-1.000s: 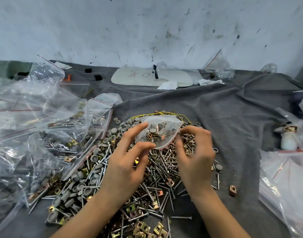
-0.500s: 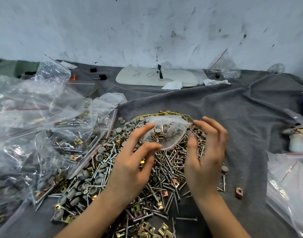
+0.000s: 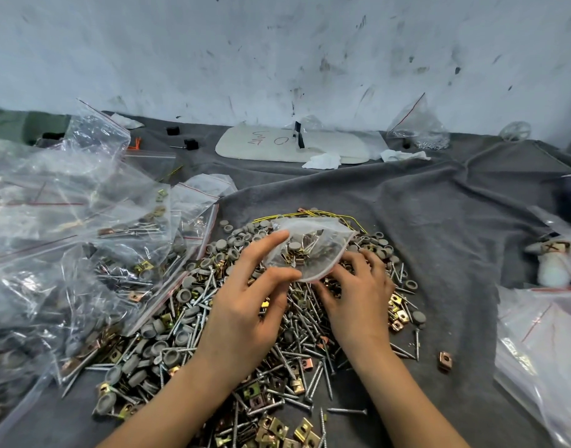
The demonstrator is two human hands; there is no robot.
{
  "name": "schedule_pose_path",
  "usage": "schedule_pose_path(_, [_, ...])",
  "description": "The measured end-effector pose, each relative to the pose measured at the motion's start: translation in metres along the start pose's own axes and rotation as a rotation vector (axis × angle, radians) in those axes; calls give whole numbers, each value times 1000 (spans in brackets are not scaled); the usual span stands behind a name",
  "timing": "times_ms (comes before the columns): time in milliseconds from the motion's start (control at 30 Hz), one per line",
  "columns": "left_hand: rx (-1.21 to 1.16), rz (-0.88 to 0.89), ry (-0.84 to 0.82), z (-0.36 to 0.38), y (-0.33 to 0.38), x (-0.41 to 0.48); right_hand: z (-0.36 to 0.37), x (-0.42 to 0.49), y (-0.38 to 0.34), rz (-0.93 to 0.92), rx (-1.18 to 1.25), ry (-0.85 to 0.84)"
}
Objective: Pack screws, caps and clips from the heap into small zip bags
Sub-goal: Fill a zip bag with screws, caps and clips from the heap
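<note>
Left hand (image 3: 245, 305): a small zip bag (image 3: 313, 250) is pinched at its edge.
Right hand (image 3: 358, 295): curled into the heap (image 3: 297, 344); any grasp cannot be told.

Scuffed whitish wall (image 3: 277, 53) behind a rumpled grey cloth (image 3: 439, 221).

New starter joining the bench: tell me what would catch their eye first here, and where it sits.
A heap of screws, grey caps and brass clips fills the middle of the grey cloth. Above it the left hand pinches a small zip bag; the right hand touches the heap beside it. Filled bags pile up at left.
</note>
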State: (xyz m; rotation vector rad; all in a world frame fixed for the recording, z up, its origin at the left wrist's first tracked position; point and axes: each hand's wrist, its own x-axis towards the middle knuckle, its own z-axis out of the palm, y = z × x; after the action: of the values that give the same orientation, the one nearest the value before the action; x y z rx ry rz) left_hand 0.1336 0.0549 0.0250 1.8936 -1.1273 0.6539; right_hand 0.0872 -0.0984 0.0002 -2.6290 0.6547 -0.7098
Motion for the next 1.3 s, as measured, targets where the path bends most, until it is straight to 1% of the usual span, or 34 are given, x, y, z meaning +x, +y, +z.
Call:
schedule_pose_path(67, [-1,0,-1,0,1,0,1,0,-2,-10,6,9])
schedule_pose_path(133, [4,-1,-2,0,1,1,0,0,-3,-27,44,79])
schedule_pose_path(200, [7,-7,-3,0,1,1,-5,-1,-6,-71,167,227])
schedule_pose_path(300, [0,-8,-1,-1,1,0,-20,-5,-12,-239,380,563])
schedule_pose_path(367, [3,-6,-2,-1,1,0,-27,-10,-16,-364,418,727])
schedule_pose_path(400, [2,-4,-2,-1,1,0,-29,-13,-18,-418,416,759])
schedule_pose_path(433, [1,-2,-3,-1,2,0,-29,-15,-20,-460,405,766])
schedule_pose_path(500, [-7,2,-4,-1,2,0,-26,-16,-24,-492,354,726])
schedule_pose_path(600, [-18,0,-1,-1,1,0,-22,-13,-26,-468,262,617])
schedule_pose_path(667, [-21,-4,-1,-1,1,0,-21,-13,-25,-459,265,585])
schedule_pose_path(833, [-21,-6,-1,0,1,0,-23,-15,-23,-414,371,619])
schedule_pose_path(1033, [-3,-11,20,-1,2,0,-27,-10,-17,-261,525,666])
schedule_pose_path(1200, [-11,-23,29,-2,3,1,-28,-6,-14,-182,568,667])
schedule_pose_path(1300, [-11,-22,36,-2,3,2,-25,-4,-12,-122,557,633])
